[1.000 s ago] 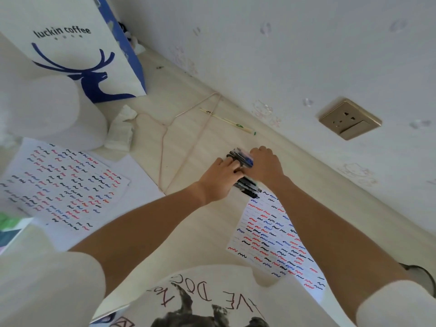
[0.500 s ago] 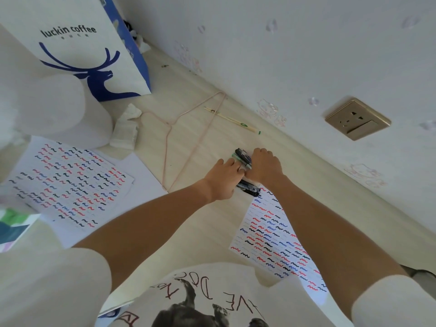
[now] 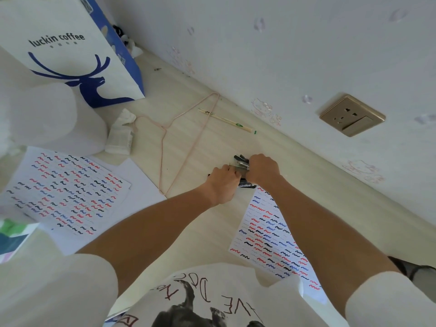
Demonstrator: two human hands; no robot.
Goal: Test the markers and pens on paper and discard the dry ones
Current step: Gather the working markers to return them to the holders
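Near the far end of the striped sheet, both arms reach forward from the body and meet at a bundle of pens (image 3: pixel 241 164). The left hand (image 3: pixel 223 182) comes from the lower left with the wrist almost straight; its fingers are curled around the near side of the bundle, and the knuckles point up. The right hand (image 3: pixel 263 169) comes from the lower right, the wrist bent a little inward, and its fingers are also curled over the bundle from the other side. The two hands touch each other, so most of the pens are hidden. Dark tips stick out above the right hand, and more dark ends show just under it, at the top edge of the paper (image 3: pixel 271 237). How many pens are there I cannot tell.

This paper lies on the pale wooden surface (image 3: pixel 207 220) under the right forearm and is covered with short wavy lines in red, blue and black. A second sheet (image 3: pixel 63 190) with the same kind of lines lies well apart on the left, on top of plain white sheets. Between them a thin pink hanger (image 3: pixel 181 147) lies flat, and beyond it a pair of chopsticks (image 3: pixel 226 120) near the wall. A crumpled tissue (image 3: pixel 121 133) lies beside a white coffee bag (image 3: pixel 70 50) with a blue deer. On the wall there is a gold socket (image 3: pixel 351 115).
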